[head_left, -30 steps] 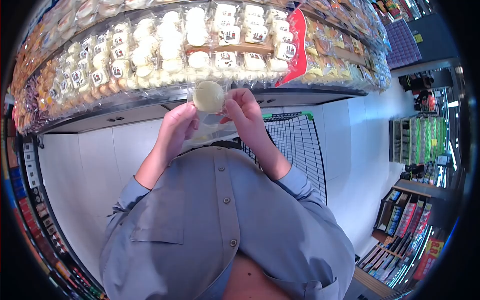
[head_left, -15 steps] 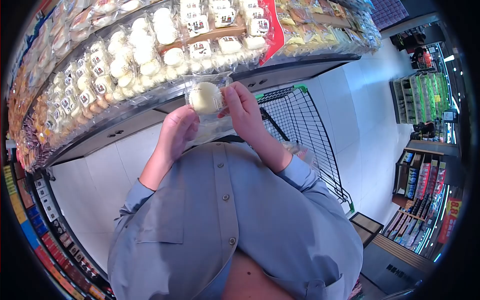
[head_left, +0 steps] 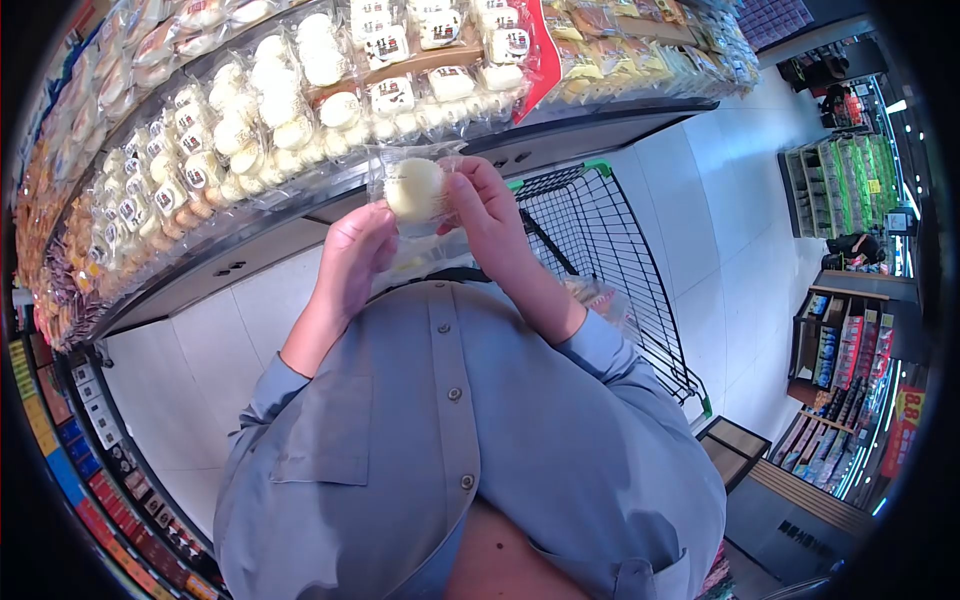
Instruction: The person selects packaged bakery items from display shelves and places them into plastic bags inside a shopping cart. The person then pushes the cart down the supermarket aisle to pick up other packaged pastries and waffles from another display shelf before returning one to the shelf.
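Observation:
A round, pale bun in a clear plastic wrapper [head_left: 415, 191] is held up in front of my chest. My left hand [head_left: 357, 250] pinches the wrapper at its lower left corner. On the other side, my right hand [head_left: 483, 215] grips the wrapper's right edge between thumb and fingers. Below the bun hangs more clear plastic [head_left: 425, 257], partly hidden by my hands; what it belongs to I cannot make out.
A long display of wrapped buns [head_left: 240, 130] runs across the top, with a red divider [head_left: 541, 62]. At right of my body stands a wire shopping cart [head_left: 610, 240] with a package inside. Shelves [head_left: 838, 190] line the far right.
Compared with a second ago, the view has turned, so the display is tilted and more of the cart shows. Both hands keep hold of the wrapped bun.

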A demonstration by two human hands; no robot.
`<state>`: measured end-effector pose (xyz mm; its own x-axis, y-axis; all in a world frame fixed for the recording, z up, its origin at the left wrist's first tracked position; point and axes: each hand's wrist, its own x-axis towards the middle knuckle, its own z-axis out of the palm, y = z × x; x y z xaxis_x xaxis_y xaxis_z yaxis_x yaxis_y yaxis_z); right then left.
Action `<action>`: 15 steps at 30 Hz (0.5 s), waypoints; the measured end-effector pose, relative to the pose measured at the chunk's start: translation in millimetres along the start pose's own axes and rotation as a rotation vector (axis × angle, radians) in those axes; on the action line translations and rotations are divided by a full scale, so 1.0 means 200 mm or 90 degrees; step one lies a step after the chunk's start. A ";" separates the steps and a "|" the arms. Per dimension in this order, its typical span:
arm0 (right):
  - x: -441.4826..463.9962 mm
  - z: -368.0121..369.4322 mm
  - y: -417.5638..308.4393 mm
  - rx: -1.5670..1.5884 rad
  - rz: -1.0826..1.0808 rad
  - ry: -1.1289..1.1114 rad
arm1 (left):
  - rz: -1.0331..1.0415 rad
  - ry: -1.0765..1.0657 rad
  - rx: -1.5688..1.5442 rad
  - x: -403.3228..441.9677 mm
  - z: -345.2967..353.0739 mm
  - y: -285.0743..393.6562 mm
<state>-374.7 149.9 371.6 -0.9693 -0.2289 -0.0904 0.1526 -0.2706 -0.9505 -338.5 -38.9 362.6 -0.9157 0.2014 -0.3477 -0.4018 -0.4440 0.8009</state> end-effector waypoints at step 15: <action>0.04 0.10 0.01 -0.044 -0.009 -0.015 | 0.056 0.034 0.120 -0.01 -0.05 0.00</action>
<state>-377.7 128.6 374.6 -0.9665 -0.2470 -0.0700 0.1237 -0.2093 -0.9700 -336.0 -48.5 358.8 -0.9480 0.1205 -0.2945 -0.3172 -0.2857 0.9043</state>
